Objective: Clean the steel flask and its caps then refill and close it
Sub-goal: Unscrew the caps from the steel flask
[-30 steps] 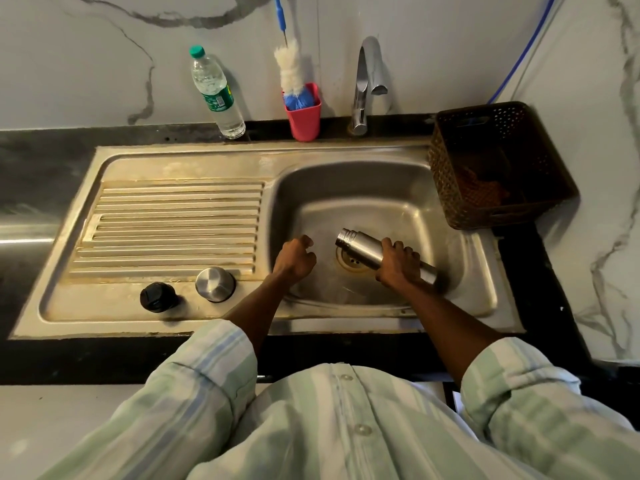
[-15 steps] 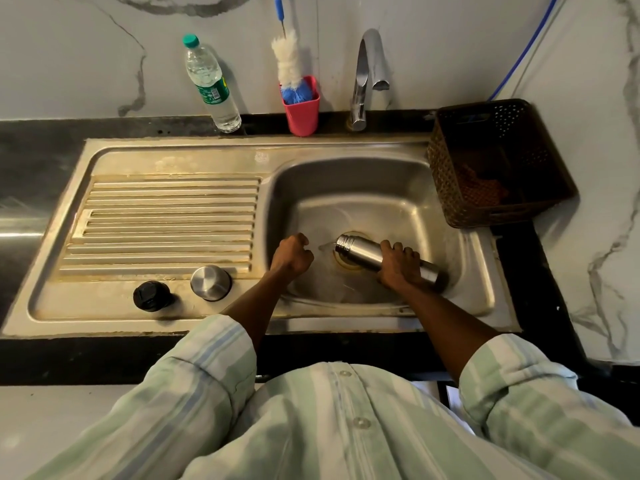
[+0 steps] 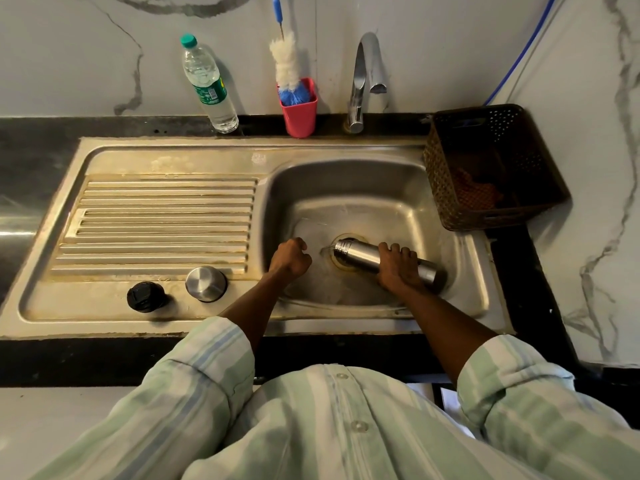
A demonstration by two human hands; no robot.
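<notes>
In the sink basin (image 3: 349, 188), low over the drain (image 3: 341, 263): flask (image 3: 367, 259) is uncapped and tipped nearly flat, mouth pointing left. Right hand (image 3: 398, 266) has its fingers wrapped round the body near the middle. Left hand (image 3: 290, 258) is beside the mouth, not touching it, fingers curled into a loose fist with nothing in it.

Change vs a second ago: the flask sat higher with the mouth angled up; now the mouth has dropped and a thin stream of water runs out of it toward the drain. Half a second back the pour was just starting. Left hand barely moved. My read: this is the rinse water being dumped, so the flask wash is mid-way or ending. Caps not yet handled, refill and closing still to do.

Both caps sit on the draining board (image 3: 162, 223) near its front edge: black inner cap (image 3: 145, 296) on the left, steel outer cap (image 3: 206, 284) just beside it, apart from each other.

Surroundings: steel sink unit set in a dark counter (image 3: 31, 157), white marble-pattern wall behind. Along the back: plastic water bottle (image 3: 209, 86), red cup (image 3: 299, 107) holding a bottle brush (image 3: 287, 65), tap (image 3: 363, 81) with nothing running. Brown basket (image 3: 491, 168) at the right edge of the basin. Bottle is probably the refill source.
</notes>
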